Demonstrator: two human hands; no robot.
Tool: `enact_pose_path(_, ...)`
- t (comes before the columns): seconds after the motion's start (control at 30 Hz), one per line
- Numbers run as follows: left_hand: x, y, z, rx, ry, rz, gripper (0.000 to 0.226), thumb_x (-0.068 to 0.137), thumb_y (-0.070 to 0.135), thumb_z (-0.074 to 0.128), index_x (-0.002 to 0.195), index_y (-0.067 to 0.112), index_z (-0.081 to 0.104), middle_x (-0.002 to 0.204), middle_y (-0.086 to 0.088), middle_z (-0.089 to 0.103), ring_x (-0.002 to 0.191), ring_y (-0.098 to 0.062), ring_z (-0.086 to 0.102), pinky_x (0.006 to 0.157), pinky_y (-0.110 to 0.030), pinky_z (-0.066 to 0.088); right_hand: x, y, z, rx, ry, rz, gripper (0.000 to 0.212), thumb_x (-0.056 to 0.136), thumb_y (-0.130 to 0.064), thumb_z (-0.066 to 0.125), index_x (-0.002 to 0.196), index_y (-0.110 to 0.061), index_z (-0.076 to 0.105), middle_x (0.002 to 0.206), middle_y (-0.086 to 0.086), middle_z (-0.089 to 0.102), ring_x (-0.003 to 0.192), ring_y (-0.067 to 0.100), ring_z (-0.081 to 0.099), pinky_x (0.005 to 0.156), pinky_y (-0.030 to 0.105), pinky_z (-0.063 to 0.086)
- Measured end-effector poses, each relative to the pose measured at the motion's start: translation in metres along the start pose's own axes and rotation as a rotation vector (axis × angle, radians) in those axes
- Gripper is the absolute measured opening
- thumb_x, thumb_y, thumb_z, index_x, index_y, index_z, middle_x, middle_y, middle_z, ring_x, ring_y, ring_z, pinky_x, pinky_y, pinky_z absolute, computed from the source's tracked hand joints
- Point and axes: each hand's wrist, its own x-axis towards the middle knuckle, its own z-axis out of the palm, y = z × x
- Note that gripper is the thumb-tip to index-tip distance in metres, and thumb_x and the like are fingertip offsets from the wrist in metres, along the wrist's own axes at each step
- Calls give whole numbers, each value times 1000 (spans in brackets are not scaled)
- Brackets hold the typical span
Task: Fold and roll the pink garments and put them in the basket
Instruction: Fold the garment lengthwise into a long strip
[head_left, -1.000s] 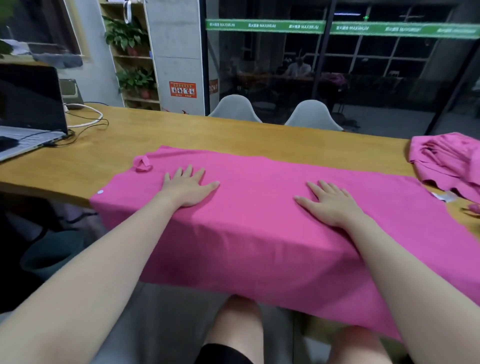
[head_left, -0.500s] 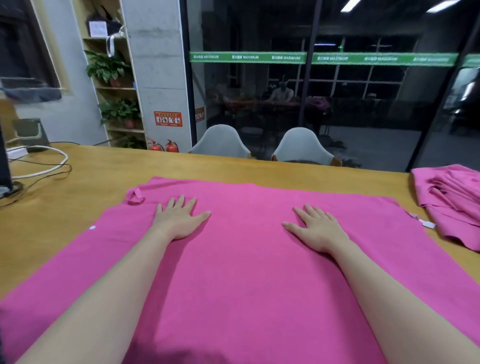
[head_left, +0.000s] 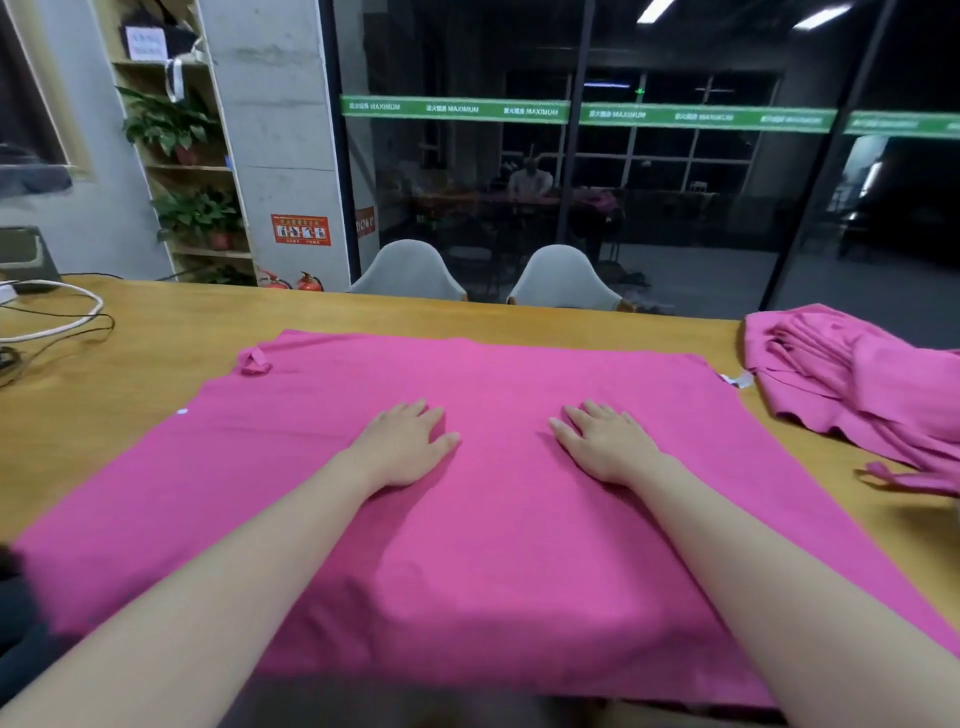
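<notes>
Clearly, the task is being shown at an early stage: a pink garment is lying spread flat on the wooden desk, its near edge hanging over the front, and no fold or roll is being seen in it yet. It is being pressed down by the left hand and the right hand, fingers straight and released, nothing grasped. More pink garments are waiting in a heap at the desk's right end, and no basket is being shown.

Flat pink garment, apparently folded
</notes>
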Motion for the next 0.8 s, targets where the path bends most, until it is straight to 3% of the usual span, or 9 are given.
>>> enact_pose_path(0.17, -35, 38, 0, -13, -65, 8, 81, 98, 72, 29, 163, 24, 19, 170, -10, 13, 156, -29, 13, 127, -44, 11, -60, 16, -7, -46, 11, -13, 92, 86, -78, 2, 151, -28, 42, 156, 10, 40, 147, 28, 32, 121, 50, 23)
enact_pose_path(0.37, -53, 27, 6, -33, -25, -96, 98, 84, 90, 20, 163, 32, 15, 171, -5, 10, 157, -26, 8, 127, -49, 7, -99, 27, 0, 8, -23, 42, 79, 96, -76, 17, 162, -32, 17, 171, 3, 11, 158, 22, 6, 127, 46, 5)
enact_pose_path(0.8, 32, 11, 10, -2, 1, -94, 98, 83, 91, 17, 163, 35, 10, 171, -1, 5, 158, -23, 3, 127, -49, 3, -22, 44, 2, 12, -9, 64, 81, 94, -78, 18, 162, -34, 16, 171, -1, 9, 158, 19, 5, 127, 45, 5)
